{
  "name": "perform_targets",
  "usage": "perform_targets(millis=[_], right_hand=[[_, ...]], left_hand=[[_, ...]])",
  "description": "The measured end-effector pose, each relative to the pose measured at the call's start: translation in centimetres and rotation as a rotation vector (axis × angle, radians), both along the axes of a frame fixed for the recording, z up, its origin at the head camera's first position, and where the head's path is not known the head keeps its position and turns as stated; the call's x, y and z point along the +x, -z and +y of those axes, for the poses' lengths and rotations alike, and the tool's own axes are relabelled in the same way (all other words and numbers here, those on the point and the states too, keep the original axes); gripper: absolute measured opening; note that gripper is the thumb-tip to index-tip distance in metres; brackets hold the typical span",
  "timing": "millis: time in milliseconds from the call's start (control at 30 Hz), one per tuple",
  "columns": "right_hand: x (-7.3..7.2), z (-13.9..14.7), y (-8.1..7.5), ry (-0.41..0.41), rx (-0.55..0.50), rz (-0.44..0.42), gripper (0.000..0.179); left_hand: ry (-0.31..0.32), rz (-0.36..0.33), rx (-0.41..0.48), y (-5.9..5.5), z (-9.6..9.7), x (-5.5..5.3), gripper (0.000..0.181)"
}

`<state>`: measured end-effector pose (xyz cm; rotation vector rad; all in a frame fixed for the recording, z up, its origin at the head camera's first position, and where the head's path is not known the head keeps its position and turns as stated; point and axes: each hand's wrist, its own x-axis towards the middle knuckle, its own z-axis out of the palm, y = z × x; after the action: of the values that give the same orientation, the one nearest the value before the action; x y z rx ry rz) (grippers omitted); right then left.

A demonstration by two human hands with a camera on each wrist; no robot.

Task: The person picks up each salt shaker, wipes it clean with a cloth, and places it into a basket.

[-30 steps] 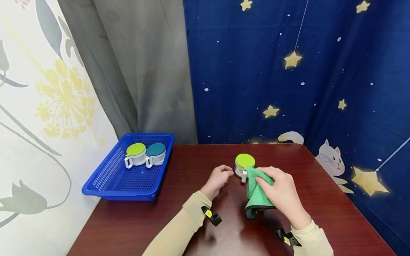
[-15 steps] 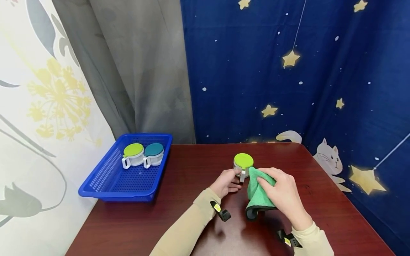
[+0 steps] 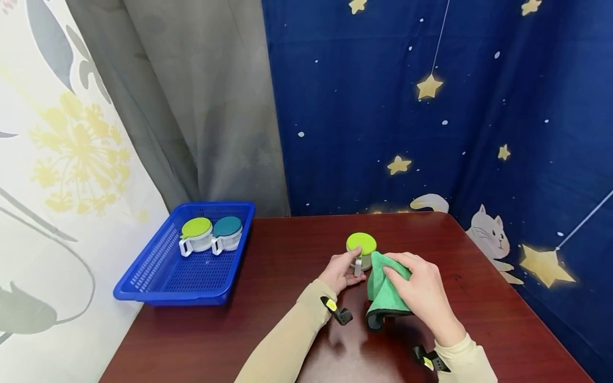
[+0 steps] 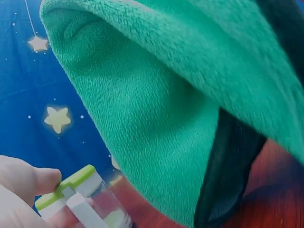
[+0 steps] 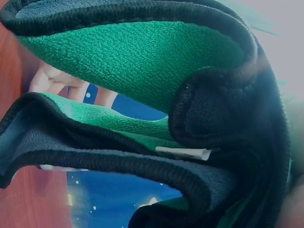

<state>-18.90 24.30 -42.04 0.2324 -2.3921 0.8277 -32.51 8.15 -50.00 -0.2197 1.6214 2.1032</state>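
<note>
My left hand (image 3: 341,270) grips a small clear jar (image 3: 366,261) with a lime-green lid and a white handle. In the left wrist view the thumb (image 4: 47,180) presses the lid's edge beside the handle (image 4: 84,209), and the fingers lie behind the handle. To the right, my right hand (image 3: 421,282) pinches a green towel (image 3: 387,292) with dark edging between thumb and fingers. The towel hangs in folds close beside the jar. Its grey underside and a small white tag (image 5: 183,152) show in the right wrist view.
At the left of the brown table (image 3: 278,255) stands a blue plastic basket (image 3: 167,295). Inside it are two similar jars, one with a lime-green lid (image 3: 196,227) and one with a teal lid (image 3: 227,226). Curtains (image 3: 345,133) hang behind the table.
My left hand has moved right to the jar and taken hold of it by the handle and lid. The right hand keeps the towel in about the same spot.
</note>
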Motion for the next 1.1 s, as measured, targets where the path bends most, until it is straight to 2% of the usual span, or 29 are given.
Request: perform_targets(millis=[267,600,700,867,967,1100], right_hand=[[-0.4,-0.1,0.3,0.013,0.013,0.024,0.030],[-1.7,-0.9,0.8,0.048,0.032,0.110,0.026],[-2.1,-1.2,1.0,0.067,0.028,0.130,0.026],[-2.7,-2.5,1.3,0.050,0.028,0.137,0.027],[-3.1,-3.4,1.3,0.037,0.024,0.143,0.027],[-3.7,-4.6,1.0,0.023,0.009,0.180,0.027]], left_hand=[[-0.032,0.037,-0.026,-0.5,-1.0,0.4,0.050],[-0.085,0.156,-0.064,-3.2,-3.7,1.6,0.050],[-0.088,0.186,-0.078,-3.9,-4.3,2.1,0.050],[-0.119,0.235,-0.094,-4.5,-5.1,3.3,0.050],[-0.146,0.254,-0.107,-4.7,-5.3,3.9,0.051],[-0.199,0.287,-0.173,-5.2,-5.6,4.6,0.050]])
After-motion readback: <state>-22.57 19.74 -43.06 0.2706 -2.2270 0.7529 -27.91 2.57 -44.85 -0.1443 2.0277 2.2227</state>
